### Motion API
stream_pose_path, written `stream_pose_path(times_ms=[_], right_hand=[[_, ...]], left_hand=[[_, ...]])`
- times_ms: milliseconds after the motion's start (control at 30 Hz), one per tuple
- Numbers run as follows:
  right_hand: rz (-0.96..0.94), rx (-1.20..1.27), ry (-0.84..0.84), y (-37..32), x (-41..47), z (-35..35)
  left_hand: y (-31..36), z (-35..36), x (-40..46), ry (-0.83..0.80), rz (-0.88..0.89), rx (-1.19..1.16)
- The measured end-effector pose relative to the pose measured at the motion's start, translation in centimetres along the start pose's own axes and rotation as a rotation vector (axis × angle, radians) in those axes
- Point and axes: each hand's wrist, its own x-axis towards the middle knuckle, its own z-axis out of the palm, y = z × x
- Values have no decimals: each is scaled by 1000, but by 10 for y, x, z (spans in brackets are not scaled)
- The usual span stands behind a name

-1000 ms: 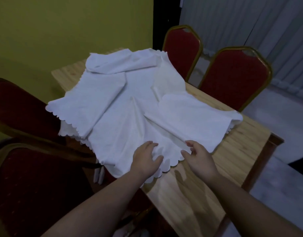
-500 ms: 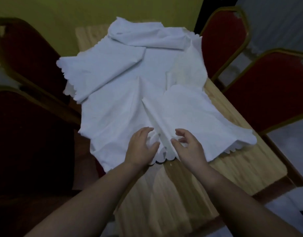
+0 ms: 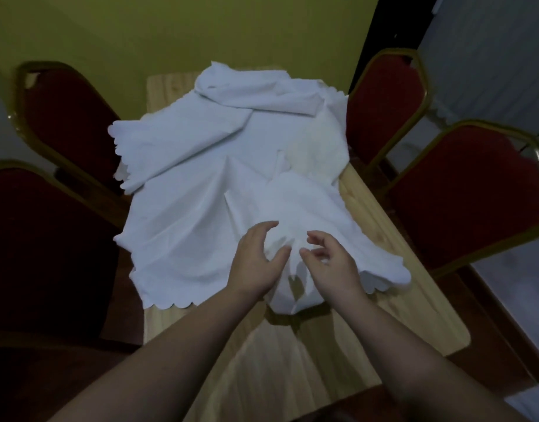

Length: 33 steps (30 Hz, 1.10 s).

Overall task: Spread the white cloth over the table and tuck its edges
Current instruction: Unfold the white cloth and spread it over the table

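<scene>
Unfolding under way: left hand (image 3: 256, 263) and right hand (image 3: 332, 263), fingers loosely curled, pinch the bunched white cloth (image 3: 201, 208) on the table (image 3: 384, 315); next, pull the folds apart

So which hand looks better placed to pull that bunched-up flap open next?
Probably the right hand. It sits on the folded flap of the white cloth, beside bare table toward which the flap could open. The left hand rests where the cloth already lies flatter.
</scene>
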Motion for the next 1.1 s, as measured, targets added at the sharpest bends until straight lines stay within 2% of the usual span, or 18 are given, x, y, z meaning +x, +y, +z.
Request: stream_pose_path(times_ms=[300,467,633,800,1100], right_hand=[[-125,-18,-95,49,89,-122],[-133,-38,-86,77,123,-192],[-130,-6,-76,90,123,-219],[-100,-18,35,97,120,-268],[-98,124,342,137,153,-395]], left_hand=[[84,99,43,193,-134,-113],[139,148,53,185,-133,-93],[163,182,63,132,-97,-84],[187,214,78,44,-38,-144],[281,307,121,-143,81,-242]])
